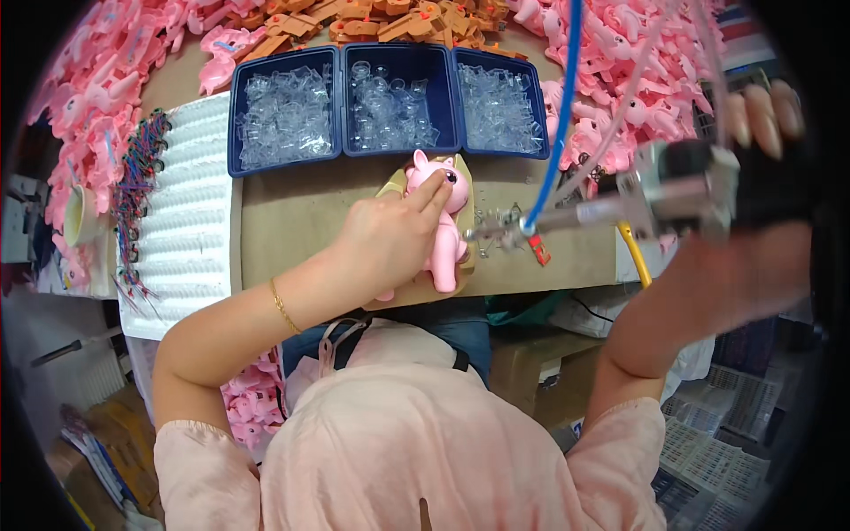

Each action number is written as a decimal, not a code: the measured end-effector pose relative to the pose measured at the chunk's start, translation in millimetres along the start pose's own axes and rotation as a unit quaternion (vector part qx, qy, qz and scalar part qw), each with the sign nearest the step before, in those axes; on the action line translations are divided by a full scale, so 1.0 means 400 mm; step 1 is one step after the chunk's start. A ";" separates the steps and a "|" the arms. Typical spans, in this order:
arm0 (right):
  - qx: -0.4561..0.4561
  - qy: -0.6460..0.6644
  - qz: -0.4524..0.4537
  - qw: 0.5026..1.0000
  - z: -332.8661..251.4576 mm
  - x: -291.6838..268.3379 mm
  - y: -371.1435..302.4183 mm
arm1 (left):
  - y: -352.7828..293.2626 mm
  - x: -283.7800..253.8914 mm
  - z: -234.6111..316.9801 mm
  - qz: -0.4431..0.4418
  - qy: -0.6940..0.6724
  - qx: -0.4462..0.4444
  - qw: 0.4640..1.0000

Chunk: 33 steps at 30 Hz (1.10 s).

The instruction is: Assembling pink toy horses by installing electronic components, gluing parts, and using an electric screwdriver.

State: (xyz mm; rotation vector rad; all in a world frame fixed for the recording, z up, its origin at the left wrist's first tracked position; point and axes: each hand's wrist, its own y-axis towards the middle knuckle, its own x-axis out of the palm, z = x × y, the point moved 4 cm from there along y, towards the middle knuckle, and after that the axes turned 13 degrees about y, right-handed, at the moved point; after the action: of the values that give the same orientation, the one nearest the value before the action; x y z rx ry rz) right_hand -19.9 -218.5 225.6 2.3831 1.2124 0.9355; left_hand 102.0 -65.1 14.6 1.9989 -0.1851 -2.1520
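Note:
A pink toy animal figure with pointed ears and a large dark eye lies in a cream-coloured holder at the table's near edge. My left hand is closed over its upper body, fingers pressed beside the eye. In my right hand is a power screwdriver with a metal shaft and a blue hose. It lies almost level, its tip pointing left, close to the figure's side; whether it touches cannot be made out. My right hand is partly blurred and shadowed.
Three blue bins of clear plastic parts stand behind the figure. A white ribbed tray with wired parts lies left. Pink toy parts and orange-brown parts are heaped beyond. Small screws and a red piece lie near the tip.

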 end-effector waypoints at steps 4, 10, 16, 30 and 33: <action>-0.048 -0.068 -0.049 0.995 0.042 0.161 -0.102 | -0.002 0.019 -0.002 0.026 0.020 0.016 0.999; -0.055 -0.104 0.023 0.993 0.088 0.197 -0.146 | 0.004 -0.002 0.009 0.043 0.033 0.028 0.998; 0.013 -0.145 0.005 0.989 0.122 0.144 -0.158 | 0.012 -0.015 0.005 -0.007 0.008 0.019 1.000; -0.032 -0.118 -0.021 0.992 0.123 0.171 0.031 | 0.059 0.013 -0.414 -0.005 0.146 -0.221 0.964; 0.004 -0.127 0.028 0.992 0.170 0.164 0.016 | 0.064 0.046 -0.427 0.010 0.130 -0.200 0.971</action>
State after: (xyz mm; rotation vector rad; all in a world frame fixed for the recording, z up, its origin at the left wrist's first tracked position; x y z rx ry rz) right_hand 58.0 -168.2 205.9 2.4626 1.0613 0.6195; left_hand 272.3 -87.0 -10.8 1.9928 0.2469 -1.7185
